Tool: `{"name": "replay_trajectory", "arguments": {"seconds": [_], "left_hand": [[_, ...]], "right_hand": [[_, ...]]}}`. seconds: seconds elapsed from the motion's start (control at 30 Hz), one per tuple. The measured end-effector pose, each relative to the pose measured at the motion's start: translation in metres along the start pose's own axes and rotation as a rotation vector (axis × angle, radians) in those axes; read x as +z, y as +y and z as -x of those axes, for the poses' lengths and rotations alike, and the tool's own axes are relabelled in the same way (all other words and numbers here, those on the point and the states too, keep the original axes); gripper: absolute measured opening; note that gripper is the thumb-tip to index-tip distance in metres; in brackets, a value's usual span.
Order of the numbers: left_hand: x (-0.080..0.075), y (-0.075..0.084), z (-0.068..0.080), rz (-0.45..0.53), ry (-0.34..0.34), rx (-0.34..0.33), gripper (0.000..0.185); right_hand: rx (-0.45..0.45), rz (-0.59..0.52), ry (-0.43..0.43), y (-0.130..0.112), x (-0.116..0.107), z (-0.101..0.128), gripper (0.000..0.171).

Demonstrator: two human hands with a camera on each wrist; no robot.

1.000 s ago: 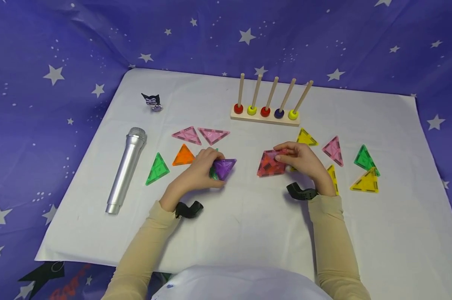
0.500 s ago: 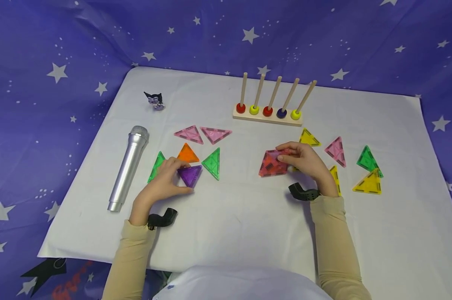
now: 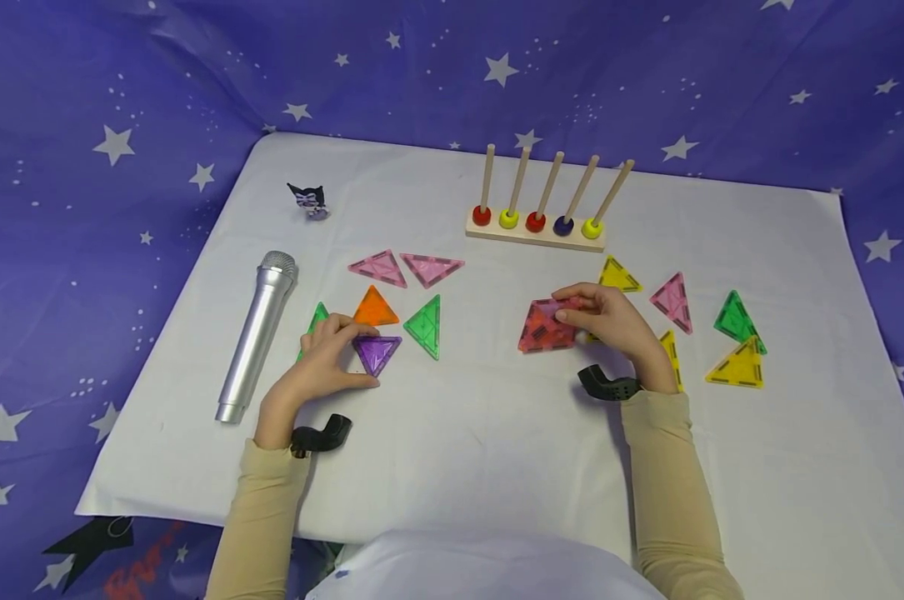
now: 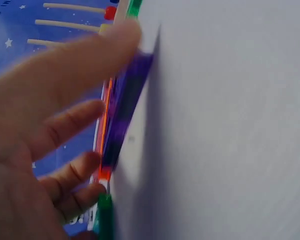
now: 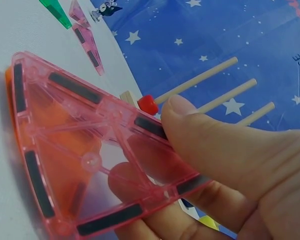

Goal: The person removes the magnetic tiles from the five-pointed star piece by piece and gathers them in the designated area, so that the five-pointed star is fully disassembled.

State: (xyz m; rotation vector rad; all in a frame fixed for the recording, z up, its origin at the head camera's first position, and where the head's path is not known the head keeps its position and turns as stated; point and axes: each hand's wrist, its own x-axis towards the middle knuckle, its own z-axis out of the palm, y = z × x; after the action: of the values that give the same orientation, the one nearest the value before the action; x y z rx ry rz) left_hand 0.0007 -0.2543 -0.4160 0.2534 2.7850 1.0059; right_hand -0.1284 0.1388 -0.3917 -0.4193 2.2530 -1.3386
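Observation:
My left hand (image 3: 317, 364) has a purple triangular magnetic tile (image 3: 377, 353) between thumb and index finger, low over the table. In the left wrist view the purple tile (image 4: 127, 107) runs down from the thumb tip, its shadow beside it. Just behind it lies an orange triangular tile (image 3: 375, 307); green triangular tiles flank it, the left one (image 3: 318, 317) partly hidden by the hand. My right hand (image 3: 609, 321) pinches a pink translucent tile (image 3: 537, 327). The right wrist view shows the thumb on this pink tile's (image 5: 90, 160) edge and an orange layer (image 5: 65, 145) behind it.
A silver microphone (image 3: 257, 337) lies left, a small dark figurine (image 3: 309, 202) behind it. At the back stands a wooden peg rack (image 3: 534, 237) with coloured beads. Pink tiles (image 3: 432, 269) lie behind the left hand; yellow (image 3: 738, 365), pink and green tiles lie right.
My left hand has moved left with the purple tile, away from the right-hand green tile, then lowered it slightly in front of the orange tile. My right hand has kept its hold.

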Motion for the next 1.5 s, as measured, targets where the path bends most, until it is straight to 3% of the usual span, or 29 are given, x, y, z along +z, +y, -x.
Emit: {"name": "replay_trajectory", "arguments": {"seconds": [0.13, 0.23, 0.4, 0.5, 0.6, 0.67, 0.8, 0.9, 1.13, 1.3, 1.5], "left_hand": [[-0.006, 0.011, -0.004, 0.021, -0.016, 0.021, 0.067], [-0.011, 0.028, -0.015, 0.071, -0.042, 0.084, 0.067], [-0.006, 0.067, -0.05, 0.19, -0.138, 0.271, 0.064], [0.007, 0.087, -0.075, 0.213, -0.198, 0.37, 0.061], [0.024, 0.099, -0.097, 0.214, -0.241, 0.422, 0.059], [0.036, 0.102, -0.108, 0.247, -0.249, 0.423, 0.056], [0.054, 0.105, -0.125, 0.339, -0.197, 0.392, 0.049], [0.061, 0.107, -0.133, 0.342, -0.177, 0.362, 0.045], [0.075, 0.109, -0.145, 0.237, -0.252, 0.305, 0.042], [0.082, 0.107, -0.15, 0.336, -0.264, 0.332, 0.042], [0.084, 0.104, -0.155, 0.461, -0.341, 0.364, 0.052]], "right_hand": [[-0.001, -0.009, -0.017, 0.013, -0.002, -0.005, 0.035], [-0.015, -0.001, -0.03, 0.017, -0.003, -0.007, 0.039], [-0.034, -0.015, -0.037, 0.018, -0.003, -0.008, 0.042], [-0.049, -0.038, -0.058, 0.018, -0.002, -0.009, 0.045], [-0.063, -0.096, -0.093, 0.02, -0.001, -0.011, 0.046], [-0.065, -0.148, -0.118, 0.021, 0.001, -0.012, 0.042], [-0.08, -0.237, -0.178, 0.024, 0.006, -0.015, 0.031], [-0.098, -0.279, -0.221, 0.024, 0.009, -0.016, 0.027], [-0.115, -0.3, -0.215, 0.023, 0.011, -0.017, 0.028], [-0.105, -0.318, -0.202, 0.024, 0.011, -0.016, 0.028], [-0.091, -0.338, -0.189, 0.024, 0.01, -0.015, 0.027]]}}
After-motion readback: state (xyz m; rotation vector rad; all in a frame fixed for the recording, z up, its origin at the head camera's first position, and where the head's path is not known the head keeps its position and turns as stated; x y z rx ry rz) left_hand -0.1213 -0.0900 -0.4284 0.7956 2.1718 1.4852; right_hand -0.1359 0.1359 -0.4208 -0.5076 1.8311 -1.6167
